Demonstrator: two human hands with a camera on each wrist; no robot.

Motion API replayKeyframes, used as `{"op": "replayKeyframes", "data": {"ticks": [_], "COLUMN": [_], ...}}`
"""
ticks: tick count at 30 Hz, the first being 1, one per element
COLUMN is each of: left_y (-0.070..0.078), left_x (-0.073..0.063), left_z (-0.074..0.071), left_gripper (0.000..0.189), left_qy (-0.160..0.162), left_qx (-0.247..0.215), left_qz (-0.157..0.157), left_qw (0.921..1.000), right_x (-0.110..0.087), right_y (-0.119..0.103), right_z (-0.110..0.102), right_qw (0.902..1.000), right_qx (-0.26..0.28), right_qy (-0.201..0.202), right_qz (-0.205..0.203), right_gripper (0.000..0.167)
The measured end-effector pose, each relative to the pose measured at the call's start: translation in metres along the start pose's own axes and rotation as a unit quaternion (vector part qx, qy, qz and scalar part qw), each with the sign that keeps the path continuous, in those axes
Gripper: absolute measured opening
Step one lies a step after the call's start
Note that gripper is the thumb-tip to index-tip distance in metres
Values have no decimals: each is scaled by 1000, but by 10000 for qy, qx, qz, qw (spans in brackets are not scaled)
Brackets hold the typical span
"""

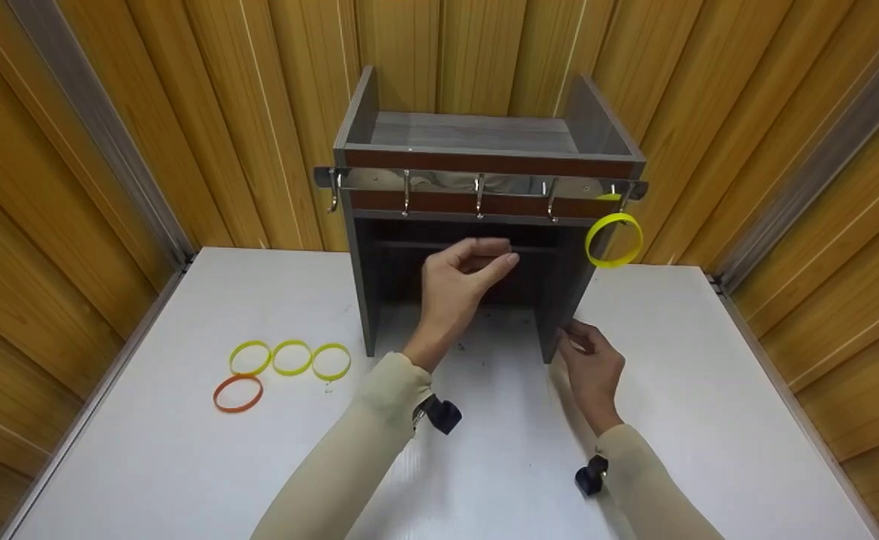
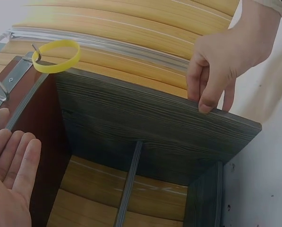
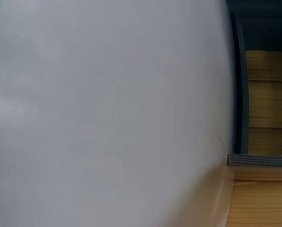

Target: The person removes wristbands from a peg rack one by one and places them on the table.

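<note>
A dark grey wooden shelf unit [image 1: 361, 285] carries a metal hook rail [image 1: 439, 181] across its front. From the rail's rightmost hook hangs a yellow ring band [image 1: 612, 264]. My left hand [image 1: 451, 289] is held up in front of the unit, below the middle hook, fingers extended with nothing between them and the thumb. In the left wrist view those fingers [image 2: 25, 163] look straight and relaxed. Low on the unit's right side panel [image 2: 131, 92], my right hand [image 1: 595, 375] pinches the front edge between thumb and fingers. The right wrist view shows mostly tabletop, with only a sliver of hand.
To the left on the white table [image 1: 147, 322] lie three yellow ring bands [image 1: 292, 374] in a row, with an orange ring band [image 1: 238, 410] just in front. Wood-patterned walls [image 1: 259, 112] enclose the table at the back and both sides.
</note>
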State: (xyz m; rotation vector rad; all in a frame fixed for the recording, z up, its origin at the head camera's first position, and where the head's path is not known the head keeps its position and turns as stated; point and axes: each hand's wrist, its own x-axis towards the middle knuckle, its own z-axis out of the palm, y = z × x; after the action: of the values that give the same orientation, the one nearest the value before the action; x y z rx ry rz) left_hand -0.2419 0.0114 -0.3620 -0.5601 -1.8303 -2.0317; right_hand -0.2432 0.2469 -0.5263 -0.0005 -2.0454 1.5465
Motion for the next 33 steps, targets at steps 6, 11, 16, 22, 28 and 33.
{"op": "replayKeyframes", "data": {"ticks": [6, 11, 16, 22, 28, 33], "left_y": [2, 2, 3, 4, 9, 11], "left_x": [5, 10, 13, 17, 22, 25], "left_z": [9, 17, 27, 38, 46, 51], "left_gripper": [21, 20, 22, 25, 25, 26], "left_qy": [-22, -33, -148, -229, -256, -419], "left_qx": [-109, -191, -193, -148, 92, 235], "left_qz": [-62, -100, -119, -262, -327, -339], "left_qw": [9999, 9998, 9996, 9993, 9991, 9983], "right_x": [1, 1, 1, -1, -1, 0], "right_y": [1, 0, -1, -1, 0, -1], "right_z": [0, -1, -1, -2, -1, 0], "right_qw": [9999, 9999, 9997, 9997, 9996, 9997], "right_qx": [-3, -70, -195, -99, 1, -118], "right_qy": [60, 65, 77, 57, 112, 174], "right_qz": [-90, -46, 157, 196, 248, 118], "right_gripper": [19, 20, 20, 20, 21, 22]}}
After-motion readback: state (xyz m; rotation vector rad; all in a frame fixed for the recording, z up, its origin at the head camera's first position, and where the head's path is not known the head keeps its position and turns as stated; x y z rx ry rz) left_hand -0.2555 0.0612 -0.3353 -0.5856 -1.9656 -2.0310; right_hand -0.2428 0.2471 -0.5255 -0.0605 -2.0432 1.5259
